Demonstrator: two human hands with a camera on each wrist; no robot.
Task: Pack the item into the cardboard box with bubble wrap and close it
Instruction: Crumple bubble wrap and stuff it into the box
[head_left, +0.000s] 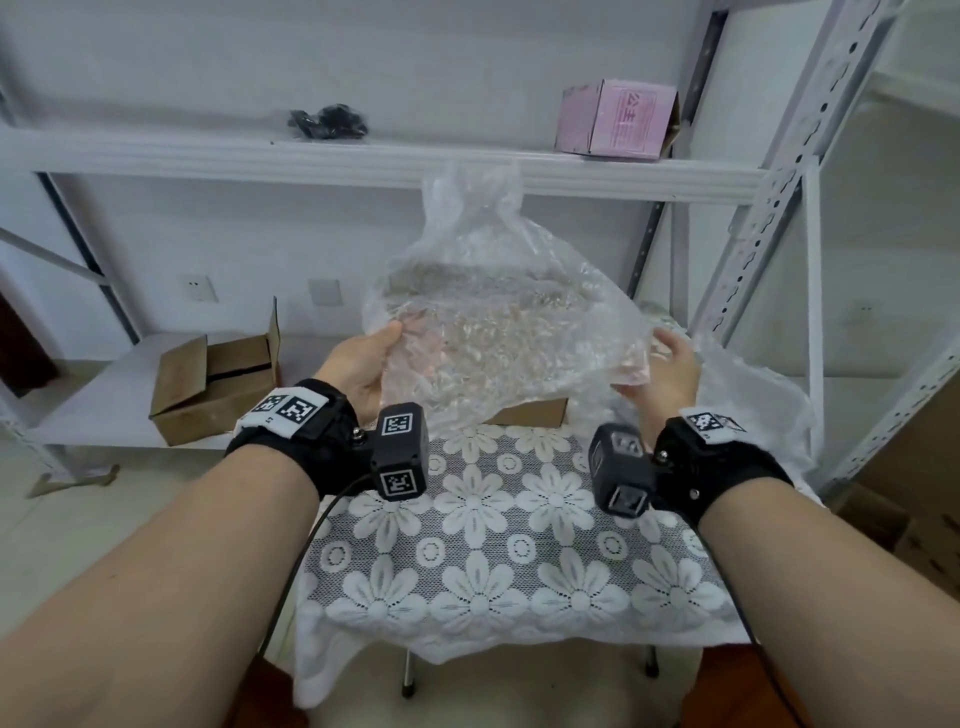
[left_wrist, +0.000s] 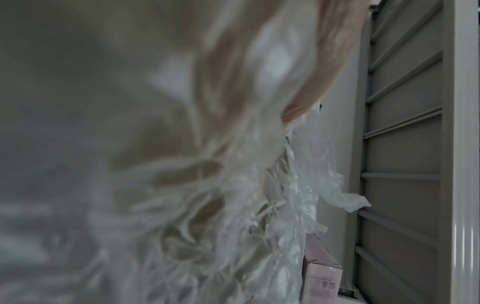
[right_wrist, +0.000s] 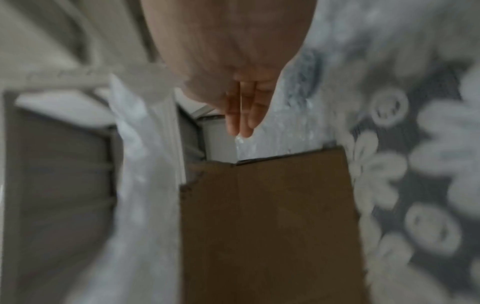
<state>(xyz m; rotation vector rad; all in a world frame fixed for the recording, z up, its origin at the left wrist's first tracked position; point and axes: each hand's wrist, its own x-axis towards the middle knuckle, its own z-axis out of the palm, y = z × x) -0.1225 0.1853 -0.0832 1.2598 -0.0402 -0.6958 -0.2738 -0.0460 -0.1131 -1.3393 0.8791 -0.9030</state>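
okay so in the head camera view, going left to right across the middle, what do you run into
open cardboard box on the low shelf → left hand → bubble wrap → right hand → shelf upright

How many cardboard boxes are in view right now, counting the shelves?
3: a brown cardboard box on the table behind the bubble wrap, an open brown box on the lower shelf at left, and a pink box on the upper shelf.
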